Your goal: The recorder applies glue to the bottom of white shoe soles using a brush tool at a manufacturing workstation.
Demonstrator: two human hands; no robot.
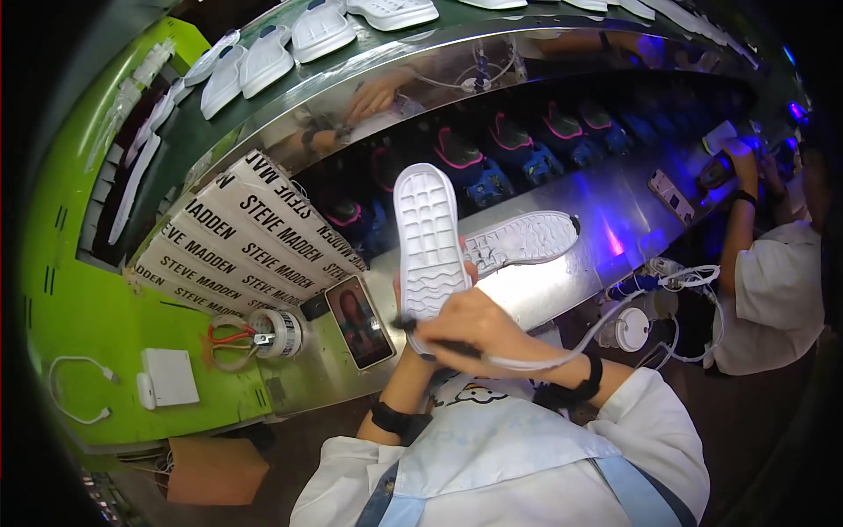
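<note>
Upright in front of me stands a white shoe sole (428, 237), its gridded inner side toward me. My left hand (472, 270) grips it from behind, mostly hidden, with fingertips showing at the sole's right edge. My right hand (479, 325) is closed round a dark brush-like tool (452, 346) fed by a pale hose (536, 362). The tool's dark tip touches or nearly touches the sole's lower left edge; which one, I cannot tell. Just behind, another white sole (527, 239) lies on the metal bench (518, 303).
Dark shoes with pink edges (461, 154) line the back. More soles (320, 33) sit on the green upper belt. Left are a printed box (246, 233), a phone (360, 321), tape rolls (279, 334) and orange-handled scissors (226, 329). A co-worker's arm (738, 224) works at right.
</note>
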